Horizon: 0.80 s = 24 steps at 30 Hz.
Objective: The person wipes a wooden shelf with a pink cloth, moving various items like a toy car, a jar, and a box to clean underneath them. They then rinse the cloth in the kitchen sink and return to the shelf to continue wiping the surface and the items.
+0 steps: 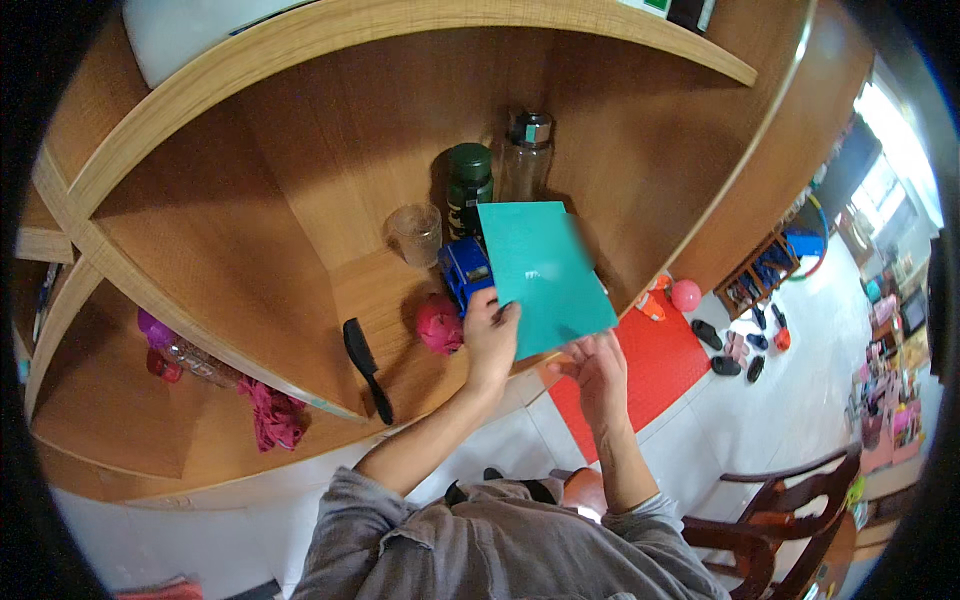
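A flat teal booklet or folder (544,277) is tilted over the front of a wooden shelf compartment. My left hand (491,341) grips its left edge, thumb on top. Under its lower right edge lies my right hand (596,367), fingers partly hidden; whether it grips or only supports is unclear. Just left of the teal item stand a blue toy car (465,270) and a pink ball-like object (440,324). Behind are a clear cup (417,234), a green-lidded dark jar (470,180) and a transparent bottle (526,157). A black comb (365,367) lies farther left.
The compartment's side panel (247,330) curves at left; beyond it lie a plastic bottle (202,361) and pink cloth (276,412). At right are a red mat (645,367), pink ball (685,295), several shoes (736,349) and a wooden chair (787,517).
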Available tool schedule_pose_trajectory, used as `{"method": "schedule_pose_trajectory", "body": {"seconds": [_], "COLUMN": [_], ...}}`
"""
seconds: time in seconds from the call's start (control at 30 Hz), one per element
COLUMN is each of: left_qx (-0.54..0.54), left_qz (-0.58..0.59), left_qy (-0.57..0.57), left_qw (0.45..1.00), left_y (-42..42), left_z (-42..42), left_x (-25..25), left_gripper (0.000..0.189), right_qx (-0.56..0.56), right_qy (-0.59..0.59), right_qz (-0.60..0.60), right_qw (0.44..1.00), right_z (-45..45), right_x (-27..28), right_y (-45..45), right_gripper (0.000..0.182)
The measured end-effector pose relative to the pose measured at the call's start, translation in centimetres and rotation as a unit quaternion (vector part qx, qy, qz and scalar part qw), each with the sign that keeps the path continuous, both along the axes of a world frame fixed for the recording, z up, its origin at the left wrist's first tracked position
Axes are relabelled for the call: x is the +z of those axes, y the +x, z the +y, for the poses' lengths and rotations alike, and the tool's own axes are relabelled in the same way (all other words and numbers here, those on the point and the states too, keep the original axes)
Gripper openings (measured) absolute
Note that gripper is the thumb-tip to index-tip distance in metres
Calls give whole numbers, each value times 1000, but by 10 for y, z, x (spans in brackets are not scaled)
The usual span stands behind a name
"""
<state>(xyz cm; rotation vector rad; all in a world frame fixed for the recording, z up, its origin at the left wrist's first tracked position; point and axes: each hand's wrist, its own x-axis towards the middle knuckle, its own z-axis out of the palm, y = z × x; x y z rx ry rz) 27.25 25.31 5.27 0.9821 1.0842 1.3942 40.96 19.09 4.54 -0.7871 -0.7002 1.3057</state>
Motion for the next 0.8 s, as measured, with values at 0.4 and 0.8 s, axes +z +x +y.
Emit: {"method": "schedule_pose_trajectory", "body": {"seconds": [0.4, 0.8], "left_qx": [53, 570], "left_qz": [278, 397], "left_qy": [290, 96], "left_qw": [914, 713], "left_y": [-42, -418], "left_z": [-62, -104], "left_x": [-9, -49], "left_gripper": [53, 50], "right_qx": [-187, 104], "right_qy": [46, 423], "right_qz": [-209, -532], "right_qw": [959, 726], "right_z": [76, -55], "right_x": [-100, -42], "right_y": [59, -153], "right_gripper": [53, 19]}}
